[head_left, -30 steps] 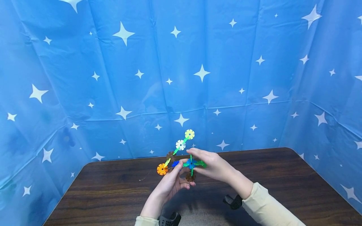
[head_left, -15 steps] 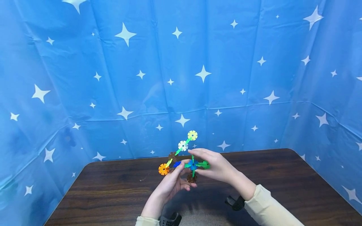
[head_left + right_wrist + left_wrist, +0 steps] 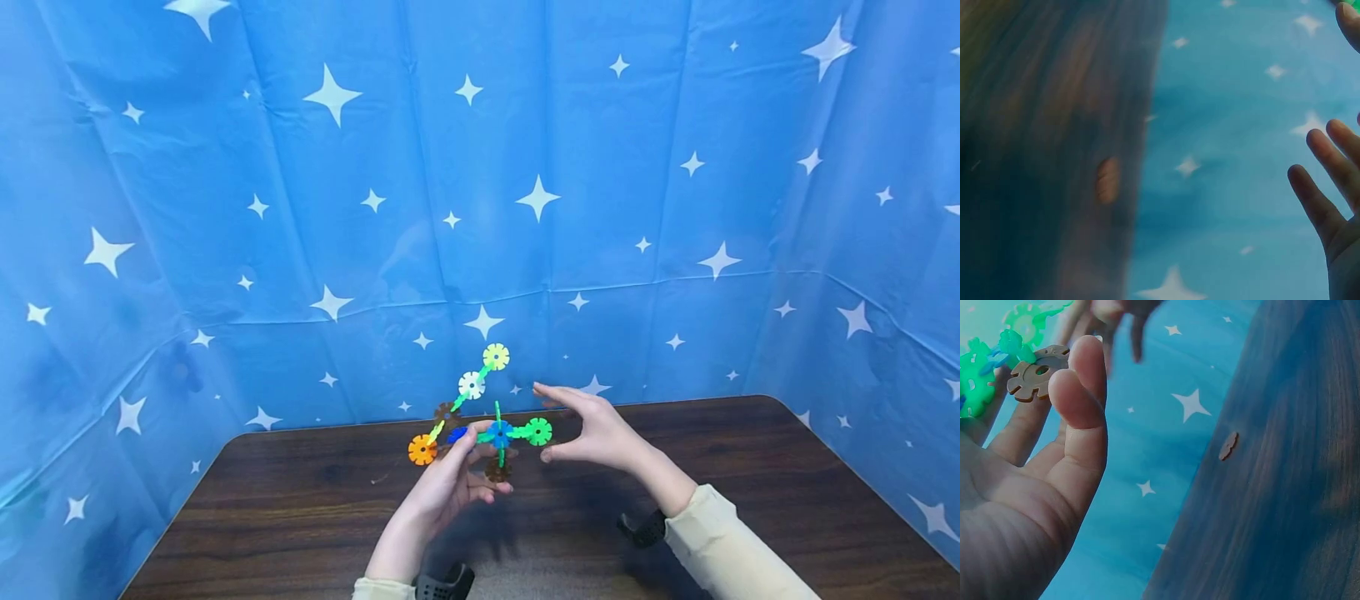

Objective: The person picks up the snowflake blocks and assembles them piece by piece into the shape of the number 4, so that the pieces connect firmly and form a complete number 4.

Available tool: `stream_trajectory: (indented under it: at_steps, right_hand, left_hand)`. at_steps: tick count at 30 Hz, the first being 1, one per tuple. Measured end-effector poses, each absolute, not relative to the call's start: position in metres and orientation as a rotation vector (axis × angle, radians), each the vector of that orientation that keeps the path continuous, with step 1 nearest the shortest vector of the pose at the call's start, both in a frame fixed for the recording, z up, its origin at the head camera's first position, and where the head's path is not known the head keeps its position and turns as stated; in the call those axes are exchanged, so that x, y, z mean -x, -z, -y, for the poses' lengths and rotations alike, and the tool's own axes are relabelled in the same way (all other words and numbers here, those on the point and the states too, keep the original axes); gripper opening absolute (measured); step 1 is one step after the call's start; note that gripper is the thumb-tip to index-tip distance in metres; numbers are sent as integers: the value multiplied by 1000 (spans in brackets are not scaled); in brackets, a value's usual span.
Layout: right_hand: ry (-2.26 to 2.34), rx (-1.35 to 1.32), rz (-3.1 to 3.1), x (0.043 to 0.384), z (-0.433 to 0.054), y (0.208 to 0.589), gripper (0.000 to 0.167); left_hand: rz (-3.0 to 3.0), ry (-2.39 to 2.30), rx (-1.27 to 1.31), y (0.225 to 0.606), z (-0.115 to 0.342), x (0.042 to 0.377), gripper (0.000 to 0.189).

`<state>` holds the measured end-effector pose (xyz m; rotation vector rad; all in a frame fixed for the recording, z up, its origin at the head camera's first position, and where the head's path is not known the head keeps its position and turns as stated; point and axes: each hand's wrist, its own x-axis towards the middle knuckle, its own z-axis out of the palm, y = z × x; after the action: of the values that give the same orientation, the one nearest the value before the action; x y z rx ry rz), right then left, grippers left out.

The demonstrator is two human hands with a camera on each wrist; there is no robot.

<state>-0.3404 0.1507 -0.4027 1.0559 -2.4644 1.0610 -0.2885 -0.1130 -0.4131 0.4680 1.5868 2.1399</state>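
My left hand (image 3: 442, 492) holds a model of linked, notched snowflake discs above the table, its thumb against the middle. A blue disc (image 3: 501, 434) sits at the hub, joined to a green disc (image 3: 538, 432) on the right. A brown disc (image 3: 1038, 374) hangs below, by the left fingertips in the left wrist view. An arm of discs rises at the back: an orange disc (image 3: 422, 450), a white disc (image 3: 472, 385) and a yellow disc (image 3: 496, 357). My right hand (image 3: 600, 429) is apart from the model, fingers extended and thumb spread, holding nothing.
A loose brown disc (image 3: 1229, 445) lies on the dark wooden table (image 3: 285, 500), near its edge in both wrist views. A blue curtain with white stars (image 3: 420, 250) encloses the table behind and at the sides.
My right hand has let go of the model and moved away to the right, uncovering the green disc. The left hand keeps its hold, and the model has shifted slightly left.
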Motion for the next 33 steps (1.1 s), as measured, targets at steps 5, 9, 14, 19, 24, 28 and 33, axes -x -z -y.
stream_trajectory:
  at_steps: [5, 9, 14, 19, 24, 28, 33]
  right_hand:
    - [-1172, -905, 2571, 360, -160, 428, 84]
    - [-1249, -802, 2661, 379, -160, 451, 77]
    - [-1279, -725, 2757, 394, -159, 472, 69]
    - [-1307, -652, 2795, 400, -164, 482, 64]
    - [-1316, -644, 2827, 405, -168, 489, 59]
    - [-1305, -618, 2856, 408, -168, 490, 54]
    - [-1274, -520, 2882, 407, -165, 491, 47]
  left_hand:
    - [-1595, -2134, -477, 414, 113, 290, 68]
    - [-1600, -2127, -466, 414, 115, 290, 69]
    - [-1621, -2127, -466, 414, 115, 290, 70]
    - [-1629, -2124, -472, 413, 114, 290, 68]
    - [-1625, -2115, -474, 411, 114, 289, 68]
    - [-1632, -2110, -482, 411, 115, 289, 67]
    - [-1627, -2113, -484, 412, 114, 289, 69]
